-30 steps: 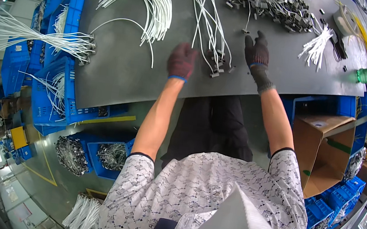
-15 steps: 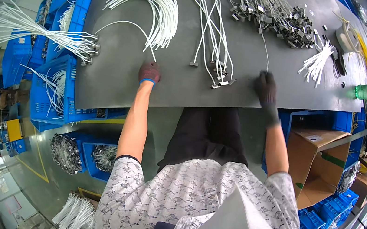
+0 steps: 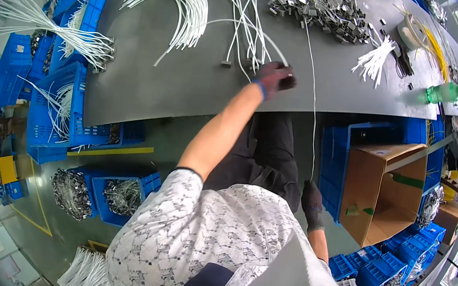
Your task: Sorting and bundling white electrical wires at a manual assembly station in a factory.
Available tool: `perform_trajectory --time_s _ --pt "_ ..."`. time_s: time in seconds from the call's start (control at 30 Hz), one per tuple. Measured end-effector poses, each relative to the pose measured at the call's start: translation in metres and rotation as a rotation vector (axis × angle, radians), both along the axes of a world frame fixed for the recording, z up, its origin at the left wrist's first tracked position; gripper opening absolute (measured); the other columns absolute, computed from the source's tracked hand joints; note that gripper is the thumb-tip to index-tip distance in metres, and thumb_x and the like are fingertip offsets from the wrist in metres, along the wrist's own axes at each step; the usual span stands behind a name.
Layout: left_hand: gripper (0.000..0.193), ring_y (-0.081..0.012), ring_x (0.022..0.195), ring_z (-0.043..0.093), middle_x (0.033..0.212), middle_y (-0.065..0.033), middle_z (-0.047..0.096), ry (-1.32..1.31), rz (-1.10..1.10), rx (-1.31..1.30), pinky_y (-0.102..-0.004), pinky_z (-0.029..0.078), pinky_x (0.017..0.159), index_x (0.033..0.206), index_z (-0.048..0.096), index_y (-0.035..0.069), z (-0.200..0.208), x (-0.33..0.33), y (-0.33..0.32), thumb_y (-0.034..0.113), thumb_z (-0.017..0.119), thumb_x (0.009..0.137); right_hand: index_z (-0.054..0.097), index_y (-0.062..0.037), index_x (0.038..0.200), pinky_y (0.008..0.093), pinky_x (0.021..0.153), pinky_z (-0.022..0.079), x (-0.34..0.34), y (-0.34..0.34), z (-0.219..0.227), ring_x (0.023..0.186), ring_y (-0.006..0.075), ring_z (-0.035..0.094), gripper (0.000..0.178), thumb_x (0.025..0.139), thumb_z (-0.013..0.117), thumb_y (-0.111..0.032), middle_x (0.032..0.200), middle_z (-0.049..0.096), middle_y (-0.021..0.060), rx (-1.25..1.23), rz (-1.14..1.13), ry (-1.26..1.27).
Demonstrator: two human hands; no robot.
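My left hand point(image 3: 272, 80), in a dark red glove, is closed over the near middle of the table on a white tube point(image 3: 257, 32), which curves back toward a fanned bundle of white tubes point(image 3: 191, 15). Down beside my right leg, past the table edge, my right hand point(image 3: 313, 200) in a dark glove is closed on a thin white cable point(image 3: 313, 90). That cable runs taut over the edge from a heap of cables with dark connectors point(image 3: 340, 18). Beside my left hand lie several white tubed cables point(image 3: 246, 25) with metal connectors, partly hidden by it.
Another tubed bundle point(image 3: 87, 47) overhangs a blue crate point(image 3: 73, 103) on the left. Short white tubes point(image 3: 374, 61), a tape roll point(image 3: 411, 33) and a green bottle point(image 3: 445, 93) sit at the right. An open cardboard box point(image 3: 360, 190) stands below the table's right side.
My left hand has moved right, drawing the white tube across the table. My right hand has dropped below the table edge toward me, pulling the thin cable out long from the heap.
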State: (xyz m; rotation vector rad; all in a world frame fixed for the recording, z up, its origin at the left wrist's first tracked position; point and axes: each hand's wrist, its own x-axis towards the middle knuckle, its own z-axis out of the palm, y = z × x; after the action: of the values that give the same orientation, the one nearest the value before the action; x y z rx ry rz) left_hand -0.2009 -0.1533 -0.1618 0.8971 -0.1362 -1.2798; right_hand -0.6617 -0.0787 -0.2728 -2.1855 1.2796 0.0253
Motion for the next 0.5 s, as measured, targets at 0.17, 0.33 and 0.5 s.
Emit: perform_trajectory --time_s 0.17,0.33,0.5 --pt "0.013 -0.0267 0.071 0.07 0.087 -0.0119 0.066 -0.008 0.257 -0.014 -0.0419 0.064 0.065 0.101 0.058 0.0 0.03 -0.048 -0.055 0.009 0.063 0.094 0.065 -0.0068 0.102 0.0524 0.074 0.052 0.05 -0.017 0.037 0.091 0.0451 0.065 0.023 0.098 0.05 -0.024 0.092 0.069 0.0224 -0.038 0.125 0.179" --pt "0.01 -0.0181 0.063 0.067 0.082 -0.009 0.067 -0.336 0.702 -0.111 -0.0334 0.06 0.061 0.096 0.057 0.002 0.064 0.006 -0.047 0.012 0.059 0.098 0.065 -0.0069 0.102 0.0539 0.075 0.052 0.004 -0.013 0.013 0.093 0.0446 0.066 0.028 0.1 0.047 -0.028 0.095 0.07 0.0223 0.011 0.173 0.26" --pt "0.012 -0.0185 0.068 0.069 0.082 -0.0087 0.069 -0.618 0.605 -0.083 -0.0336 0.061 0.067 0.094 0.063 0.001 0.054 0.02 -0.02 0.013 0.064 0.095 0.066 -0.0072 0.099 0.054 0.075 0.052 -0.004 -0.003 0.008 0.091 0.0445 0.066 0.027 0.099 0.047 -0.026 0.093 0.07 0.0225 0.022 0.133 0.246"
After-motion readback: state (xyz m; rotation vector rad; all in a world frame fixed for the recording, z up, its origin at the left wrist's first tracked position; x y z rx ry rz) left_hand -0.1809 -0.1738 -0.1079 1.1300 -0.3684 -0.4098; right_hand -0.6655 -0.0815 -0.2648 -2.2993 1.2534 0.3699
